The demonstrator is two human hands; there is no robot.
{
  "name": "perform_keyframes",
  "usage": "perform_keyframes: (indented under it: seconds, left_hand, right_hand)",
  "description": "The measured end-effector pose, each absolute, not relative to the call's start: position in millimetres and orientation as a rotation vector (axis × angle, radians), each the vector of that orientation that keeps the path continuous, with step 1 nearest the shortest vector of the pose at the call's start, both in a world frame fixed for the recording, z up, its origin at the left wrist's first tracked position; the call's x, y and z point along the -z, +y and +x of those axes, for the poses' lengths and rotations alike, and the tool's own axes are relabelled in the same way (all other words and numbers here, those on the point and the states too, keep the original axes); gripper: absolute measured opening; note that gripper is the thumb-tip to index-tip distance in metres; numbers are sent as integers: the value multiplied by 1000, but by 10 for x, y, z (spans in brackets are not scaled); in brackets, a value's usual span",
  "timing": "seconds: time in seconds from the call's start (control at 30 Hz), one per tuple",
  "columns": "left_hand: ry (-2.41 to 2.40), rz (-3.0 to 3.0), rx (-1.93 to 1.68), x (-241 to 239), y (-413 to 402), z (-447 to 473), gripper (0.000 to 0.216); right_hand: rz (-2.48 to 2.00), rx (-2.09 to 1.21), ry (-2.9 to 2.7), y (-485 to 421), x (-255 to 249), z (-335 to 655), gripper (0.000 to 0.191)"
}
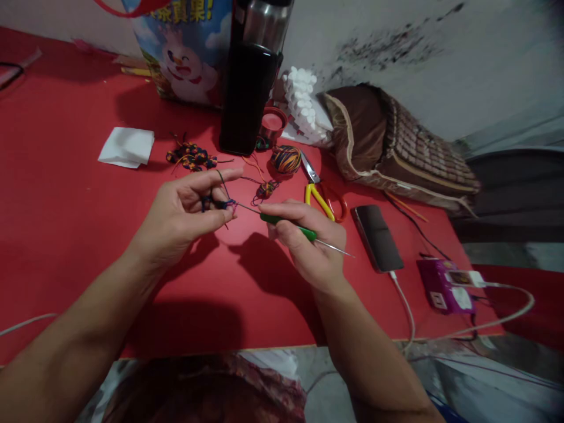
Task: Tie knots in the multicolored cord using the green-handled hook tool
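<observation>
My left hand point(185, 211) pinches a small dark multicoloured yarn piece point(220, 204) between thumb and fingers, with thread looped over the raised forefinger. My right hand point(304, 241) is closed round a crochet hook with a green handle point(288, 224). The hook's metal tip reaches left into the yarn piece. A ball of multicoloured yarn point(285, 159) lies just beyond both hands on the red table point(66, 200), and a thread runs from it toward the work. A small finished yarn bit point(265, 189) lies between the ball and my hands.
Finished yarn pieces point(190, 156) and a white tissue point(127, 146) lie at the left. Behind stand a black flask point(249, 88), a cartoon bag point(187, 53), white foam point(304, 106) and a brown cushion point(396, 147). Yellow-handled scissors point(319, 191), a phone point(377, 237) and a purple power strip point(443, 286) are at the right.
</observation>
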State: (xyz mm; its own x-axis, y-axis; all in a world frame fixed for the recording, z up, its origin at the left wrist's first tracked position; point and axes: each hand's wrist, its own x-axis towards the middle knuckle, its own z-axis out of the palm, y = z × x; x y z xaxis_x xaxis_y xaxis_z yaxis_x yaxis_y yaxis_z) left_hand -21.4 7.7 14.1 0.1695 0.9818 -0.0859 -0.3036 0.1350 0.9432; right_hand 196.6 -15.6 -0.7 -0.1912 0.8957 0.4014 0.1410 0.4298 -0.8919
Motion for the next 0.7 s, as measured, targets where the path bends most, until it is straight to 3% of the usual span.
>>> perform_keyframes:
  seconds: [0.7]
  left_hand:
    - [817, 880, -1036, -204, 107, -255, 43]
  right_hand:
    - [-796, -1188, -1406, -130, 47, 2007, 20]
